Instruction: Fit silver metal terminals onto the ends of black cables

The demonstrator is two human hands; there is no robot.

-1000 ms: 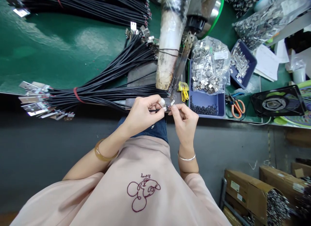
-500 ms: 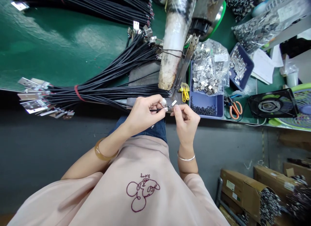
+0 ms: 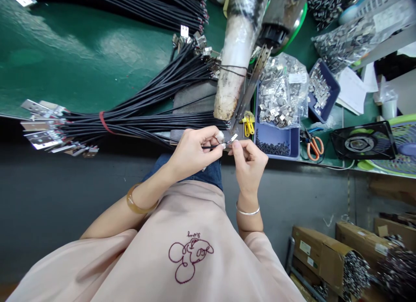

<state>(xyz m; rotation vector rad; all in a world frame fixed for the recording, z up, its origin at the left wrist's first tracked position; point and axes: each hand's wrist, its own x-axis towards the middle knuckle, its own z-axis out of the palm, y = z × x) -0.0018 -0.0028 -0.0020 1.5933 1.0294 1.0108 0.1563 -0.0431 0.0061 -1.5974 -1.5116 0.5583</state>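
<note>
My left hand (image 3: 195,152) is closed in a pinch on a thin black cable (image 3: 209,146), with a white covering on one fingertip. Fine wires stick out past those fingers towards a small silver metal connector (image 3: 234,138). Just right of it, my right hand (image 3: 250,163) is closed, thumb and forefinger pressed together by the connector and wire ends; what lies between them is too small to make out. Behind my left hand lies a bundle of black cables (image 3: 139,121), tied with a red band (image 3: 104,122) and ending in flat metal connectors (image 3: 43,137) on the left.
A wrapped white nozzle-like tube (image 3: 227,85) hangs above the bench beside a metal bar (image 3: 251,87). On the right stand a blue tray (image 3: 294,144) with bagged metal parts, yellow cutters (image 3: 248,123), orange-handled scissors (image 3: 314,148) and a black fan (image 3: 364,141).
The view has shifted slightly. Both hands keep nearly the same pinch and position around the cable end and connector.
</note>
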